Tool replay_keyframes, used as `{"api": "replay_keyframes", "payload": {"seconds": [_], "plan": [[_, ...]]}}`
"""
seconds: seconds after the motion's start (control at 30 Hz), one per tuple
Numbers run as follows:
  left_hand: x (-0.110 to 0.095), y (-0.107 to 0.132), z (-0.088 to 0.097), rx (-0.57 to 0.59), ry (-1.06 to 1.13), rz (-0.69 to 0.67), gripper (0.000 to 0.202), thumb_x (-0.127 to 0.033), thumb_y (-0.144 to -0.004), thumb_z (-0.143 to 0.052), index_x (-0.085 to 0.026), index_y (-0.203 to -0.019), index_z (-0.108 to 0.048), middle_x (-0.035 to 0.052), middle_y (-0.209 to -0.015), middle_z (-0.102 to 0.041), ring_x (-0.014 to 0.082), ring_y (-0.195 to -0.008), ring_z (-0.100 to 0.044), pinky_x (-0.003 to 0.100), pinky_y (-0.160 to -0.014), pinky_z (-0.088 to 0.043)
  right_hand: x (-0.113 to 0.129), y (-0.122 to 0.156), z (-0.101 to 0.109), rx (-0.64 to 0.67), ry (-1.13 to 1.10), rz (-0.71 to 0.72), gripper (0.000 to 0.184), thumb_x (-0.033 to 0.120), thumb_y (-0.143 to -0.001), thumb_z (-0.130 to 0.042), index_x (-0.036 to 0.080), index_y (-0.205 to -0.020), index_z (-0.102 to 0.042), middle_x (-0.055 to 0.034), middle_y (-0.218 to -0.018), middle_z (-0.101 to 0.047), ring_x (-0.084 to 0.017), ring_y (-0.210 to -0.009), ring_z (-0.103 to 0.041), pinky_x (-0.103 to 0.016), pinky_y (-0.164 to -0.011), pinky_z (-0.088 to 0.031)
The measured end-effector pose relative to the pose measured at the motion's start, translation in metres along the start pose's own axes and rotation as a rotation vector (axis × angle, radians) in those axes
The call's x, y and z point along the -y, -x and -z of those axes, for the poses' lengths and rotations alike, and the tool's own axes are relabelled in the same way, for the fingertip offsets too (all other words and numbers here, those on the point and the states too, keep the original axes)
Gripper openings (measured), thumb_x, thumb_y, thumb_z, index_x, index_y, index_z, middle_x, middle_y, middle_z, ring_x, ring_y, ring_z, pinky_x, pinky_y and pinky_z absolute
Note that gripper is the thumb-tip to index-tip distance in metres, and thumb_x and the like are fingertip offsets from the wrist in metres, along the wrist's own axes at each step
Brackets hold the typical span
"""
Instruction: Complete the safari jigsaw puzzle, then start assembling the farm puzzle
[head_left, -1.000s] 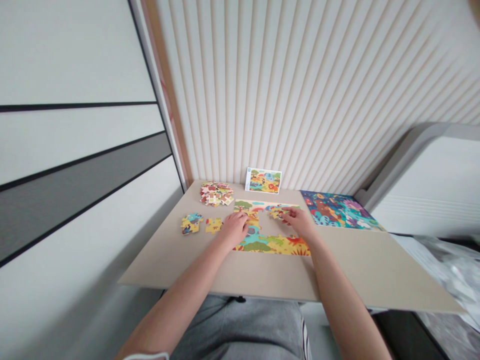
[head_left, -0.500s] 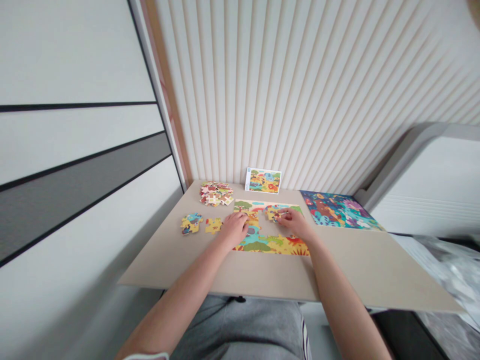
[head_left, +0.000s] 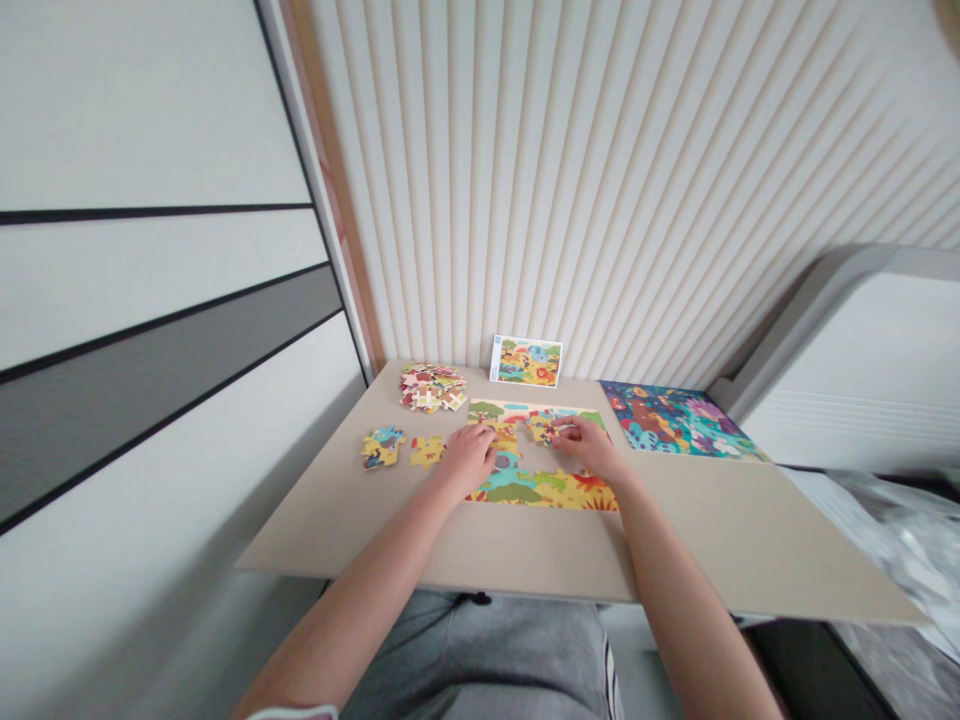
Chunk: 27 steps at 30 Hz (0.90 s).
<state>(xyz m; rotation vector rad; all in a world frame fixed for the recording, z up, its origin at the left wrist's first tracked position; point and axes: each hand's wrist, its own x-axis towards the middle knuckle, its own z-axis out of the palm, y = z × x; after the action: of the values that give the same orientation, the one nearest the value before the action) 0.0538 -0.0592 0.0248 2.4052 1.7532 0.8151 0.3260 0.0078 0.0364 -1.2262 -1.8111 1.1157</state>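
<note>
A colourful animal jigsaw puzzle (head_left: pixel 517 490) lies partly assembled, with a bare gap in its middle. My right hand (head_left: pixel 589 447) pinches a yellow puzzle piece (head_left: pixel 541 428) between thumb and fingers, over the upper part of that gap. On the puzzle's left side rests my left hand (head_left: pixel 469 460), palm down, its fingers laid on the joined pieces and holding nothing. Beside it sits a loose yellow piece (head_left: pixel 426 452), partly hidden by the hand. Further left lies a yellow and blue cluster of pieces (head_left: pixel 383 447).
A pile of loose pieces (head_left: pixel 431 387) lies at the table's back left. Against the pleated wall leans a picture card (head_left: pixel 526 361) of the animal scene. A dark blue picture puzzle (head_left: pixel 679 420) lies right on the beige table (head_left: pixel 525 560). Plastic wrapping (head_left: pixel 900 540) is beyond the right edge.
My right hand has shifted the held piece slightly left, toward the joined pieces. The left hand stays where it was.
</note>
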Motion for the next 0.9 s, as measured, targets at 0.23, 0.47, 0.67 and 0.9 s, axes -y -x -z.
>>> {"api": "replay_keyframes", "payload": {"seconds": [0.23, 0.47, 0.67, 0.9], "plan": [[0.0, 0.001, 0.001, 0.0, 0.007, -0.002, 0.018, -0.019, -0.093, -0.054, -0.021, -0.104, -0.068, 0.0078, -0.115, -0.067, 0.0239, -0.111, -0.06, 0.039, -0.1, -0.045, 0.008, 0.004, -0.001, -0.011, 0.034, 0.002, 0.046, 0.048, -0.076, -0.068, 0.018, -0.112, -0.063, -0.0001, -0.074, -0.069, -0.01, -0.048, -0.048, -0.019, -0.04, -0.032], [-0.001, 0.0, 0.002, 0.006, 0.006, 0.0, 0.017, -0.019, -0.092, -0.054, -0.021, -0.103, -0.067, 0.008, -0.114, -0.067, 0.0243, -0.112, -0.06, 0.039, -0.1, -0.045, 0.0, -0.001, 0.0, -0.055, 0.047, -0.008, 0.041, 0.043, -0.075, -0.071, 0.019, -0.108, -0.066, -0.0027, -0.078, -0.073, -0.014, -0.057, -0.058, -0.021, -0.046, -0.039], [0.0, 0.0, 0.001, 0.01, 0.004, 0.001, 0.018, -0.019, -0.093, -0.054, -0.021, -0.104, -0.068, 0.0077, -0.115, -0.067, 0.0237, -0.112, -0.06, 0.038, -0.101, -0.045, -0.007, -0.006, 0.023, -0.273, 0.084, -0.046, 0.043, 0.042, -0.077, -0.067, 0.013, -0.11, -0.064, -0.0058, -0.073, -0.072, -0.017, -0.062, -0.063, -0.023, -0.05, -0.042], [0.0, 0.0, 0.002, 0.015, 0.002, 0.0, 0.018, -0.02, -0.093, -0.054, -0.021, -0.105, -0.068, 0.0073, -0.115, -0.067, 0.0241, -0.112, -0.06, 0.039, -0.102, -0.045, -0.004, -0.002, 0.017, -0.139, 0.073, -0.071, 0.036, 0.041, -0.075, -0.067, 0.015, -0.1, -0.071, -0.0048, -0.075, -0.073, -0.017, -0.06, -0.062, -0.023, -0.049, -0.042]]}}
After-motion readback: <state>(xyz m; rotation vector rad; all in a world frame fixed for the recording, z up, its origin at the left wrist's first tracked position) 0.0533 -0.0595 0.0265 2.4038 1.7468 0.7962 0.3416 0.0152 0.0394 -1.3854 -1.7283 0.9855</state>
